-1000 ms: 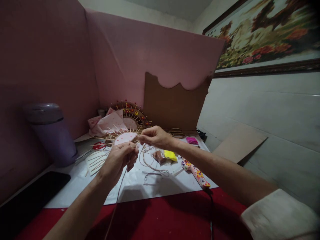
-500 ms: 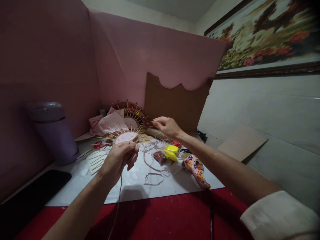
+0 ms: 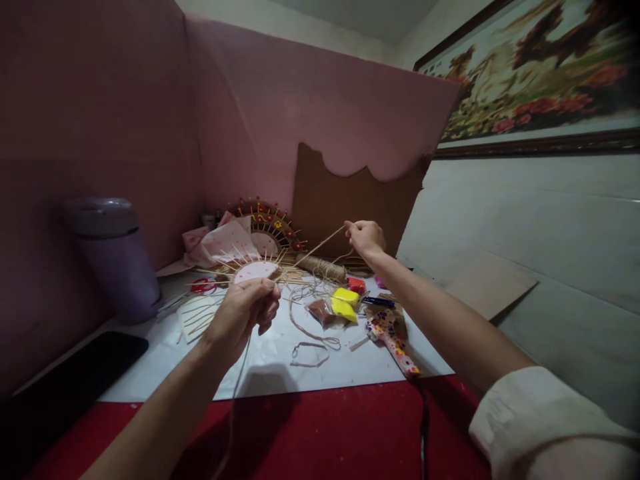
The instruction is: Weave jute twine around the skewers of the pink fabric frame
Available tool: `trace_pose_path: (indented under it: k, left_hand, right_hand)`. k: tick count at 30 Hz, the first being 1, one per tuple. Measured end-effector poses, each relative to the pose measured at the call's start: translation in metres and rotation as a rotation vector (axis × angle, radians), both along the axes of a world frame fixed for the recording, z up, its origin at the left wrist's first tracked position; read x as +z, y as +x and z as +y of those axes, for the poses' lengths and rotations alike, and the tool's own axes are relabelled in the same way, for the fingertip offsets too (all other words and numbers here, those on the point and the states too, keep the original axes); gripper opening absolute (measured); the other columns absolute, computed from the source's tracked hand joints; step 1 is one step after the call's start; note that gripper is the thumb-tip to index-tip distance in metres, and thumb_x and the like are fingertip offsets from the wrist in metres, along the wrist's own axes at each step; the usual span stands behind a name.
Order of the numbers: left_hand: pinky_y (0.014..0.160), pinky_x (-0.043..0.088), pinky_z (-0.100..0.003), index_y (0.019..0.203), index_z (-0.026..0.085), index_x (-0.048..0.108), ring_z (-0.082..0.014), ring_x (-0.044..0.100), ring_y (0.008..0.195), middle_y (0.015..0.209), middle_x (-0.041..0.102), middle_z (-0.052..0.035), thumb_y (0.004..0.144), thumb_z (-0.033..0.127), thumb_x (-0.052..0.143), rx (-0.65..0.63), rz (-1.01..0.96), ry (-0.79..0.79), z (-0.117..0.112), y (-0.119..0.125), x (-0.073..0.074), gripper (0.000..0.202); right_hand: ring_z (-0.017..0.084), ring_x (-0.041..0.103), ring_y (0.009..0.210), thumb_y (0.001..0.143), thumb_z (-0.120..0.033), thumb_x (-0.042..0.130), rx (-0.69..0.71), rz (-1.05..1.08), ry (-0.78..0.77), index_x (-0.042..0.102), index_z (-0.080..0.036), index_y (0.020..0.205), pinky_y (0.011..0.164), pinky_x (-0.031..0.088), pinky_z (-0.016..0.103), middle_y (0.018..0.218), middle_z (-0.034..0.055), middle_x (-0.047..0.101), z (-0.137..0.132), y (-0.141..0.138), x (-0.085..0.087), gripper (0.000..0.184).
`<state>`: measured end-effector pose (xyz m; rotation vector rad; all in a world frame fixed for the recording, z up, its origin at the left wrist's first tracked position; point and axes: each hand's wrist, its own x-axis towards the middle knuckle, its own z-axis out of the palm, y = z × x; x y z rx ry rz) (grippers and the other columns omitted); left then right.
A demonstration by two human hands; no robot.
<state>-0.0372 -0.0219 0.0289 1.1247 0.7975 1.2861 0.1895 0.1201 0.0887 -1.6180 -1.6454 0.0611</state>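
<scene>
My left hand [image 3: 247, 307] is closed on the lower edge of a pink spotted half-round piece [image 3: 257, 270], from which thin wooden sticks fan out. Raised on the right, my right hand [image 3: 366, 237] pinches a strand of twine [image 3: 320, 247]. That strand runs taut and slanting down to the left, towards the half-round piece. Another length of twine hangs below my left hand. A spool of twine [image 3: 323, 268] lies behind, with loose loops spread on the white sheet. My left fingers hide the piece's lower edge.
A finished-looking fan of sticks with red and yellow dots [image 3: 277, 223] stands at the back by pink cloth [image 3: 225, 241]. Yellow packets [image 3: 345, 305], a brown packet [image 3: 320, 311] and a flower-patterned glue gun [image 3: 393, 340] lie ahead. A purple tumbler [image 3: 113, 260] and phone [image 3: 95, 363] are left.
My right hand has moved right and slightly up, drawing the twine into a long straight line. My left hand keeps its hold on the half-round piece.
</scene>
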Motion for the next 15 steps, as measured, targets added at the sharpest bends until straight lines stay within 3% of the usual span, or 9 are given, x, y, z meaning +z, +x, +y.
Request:
trace_pose_path:
  k: [2, 5, 6, 8, 10, 11, 13, 15]
  left_hand:
    - [0.036, 0.025, -0.019, 0.063, 0.015, 0.054, -0.0070, 0.033, 0.039, 0.044, 0.042, 0.0033, 0.074, 0.026, 0.054, 0.005, 0.006, -0.011, 0.000, 0.000, 0.000, 0.016]
    - [0.036, 0.024, -0.018, 0.063, 0.015, 0.054, -0.0069, 0.033, 0.039, 0.044, 0.042, 0.0035, 0.074, 0.026, 0.054, 0.008, 0.009, -0.018, 0.000, 0.001, -0.001, 0.016]
    - [0.036, 0.024, -0.018, 0.063, 0.015, 0.054, -0.0069, 0.033, 0.039, 0.044, 0.043, 0.0035, 0.074, 0.027, 0.055, 0.005, 0.010, -0.021, 0.000, 0.001, -0.001, 0.016]
    - [0.036, 0.025, -0.018, 0.063, 0.015, 0.054, -0.0069, 0.034, 0.039, 0.044, 0.043, 0.0034, 0.073, 0.028, 0.055, 0.005, 0.018, -0.022, 0.000, 0.001, 0.000, 0.016]
    - [0.035, 0.024, -0.018, 0.062, 0.015, 0.054, -0.0068, 0.033, 0.038, 0.044, 0.043, 0.0038, 0.072, 0.028, 0.056, 0.017, 0.018, -0.012, 0.001, 0.001, 0.000, 0.017]
    - [0.035, 0.024, -0.018, 0.062, 0.015, 0.054, -0.0067, 0.033, 0.038, 0.043, 0.043, 0.0040, 0.072, 0.028, 0.056, 0.022, 0.017, -0.007, 0.002, 0.001, 0.000, 0.017]
    - [0.035, 0.024, -0.018, 0.062, 0.015, 0.054, -0.0064, 0.032, 0.038, 0.043, 0.042, 0.0042, 0.072, 0.028, 0.056, 0.020, 0.012, -0.006, 0.002, 0.001, 0.000, 0.016]
    - [0.035, 0.024, -0.018, 0.063, 0.015, 0.054, -0.0063, 0.032, 0.038, 0.043, 0.043, 0.0039, 0.073, 0.028, 0.055, 0.005, 0.005, -0.011, 0.002, 0.001, 0.000, 0.016]
  right_hand:
    - [0.021, 0.062, 0.083, 0.085, -0.033, 0.053, -0.025, -0.029, 0.043, 0.073, -0.017, 0.083, 0.069, 0.042, 0.030, 0.090, 0.0110, 0.067, -0.002, -0.002, 0.000, 0.025]
    - [0.016, 0.060, 0.094, 0.082, -0.030, 0.060, 0.203, -0.090, 0.107, 0.071, -0.026, 0.097, 0.078, 0.043, 0.026, 0.113, 0.0044, 0.062, -0.021, -0.027, -0.009, 0.019]
    - [0.014, 0.059, 0.093, 0.084, -0.029, 0.058, 0.445, -0.095, 0.117, 0.071, -0.023, 0.099, 0.078, 0.043, 0.025, 0.111, 0.0051, 0.062, -0.030, -0.037, -0.012, 0.021]
    - [0.010, 0.059, 0.079, 0.088, -0.035, 0.053, 0.882, -0.066, -0.049, 0.070, -0.020, 0.101, 0.068, 0.045, 0.022, 0.105, 0.0044, 0.063, -0.046, -0.056, -0.018, 0.026]
    - [0.007, 0.053, 0.061, 0.087, -0.043, 0.051, 1.132, -0.066, -0.289, 0.069, -0.017, 0.097, 0.055, 0.041, 0.020, 0.087, 0.0024, 0.064, -0.057, -0.068, -0.022, 0.033]
    - [0.006, 0.048, 0.055, 0.086, -0.045, 0.051, 1.173, -0.060, -0.359, 0.069, -0.014, 0.091, 0.051, 0.038, 0.019, 0.076, 0.0006, 0.063, -0.060, -0.071, -0.023, 0.036]
    - [0.005, 0.040, 0.048, 0.084, -0.045, 0.052, 1.119, -0.034, -0.350, 0.068, -0.011, 0.076, 0.047, 0.032, 0.018, 0.059, -0.0029, 0.054, -0.058, -0.071, -0.023, 0.039]
    - [0.005, 0.036, 0.046, 0.083, -0.044, 0.054, 0.882, -0.033, -0.216, 0.066, -0.012, 0.066, 0.047, 0.029, 0.019, 0.051, -0.0049, 0.048, -0.050, -0.065, -0.022, 0.038]
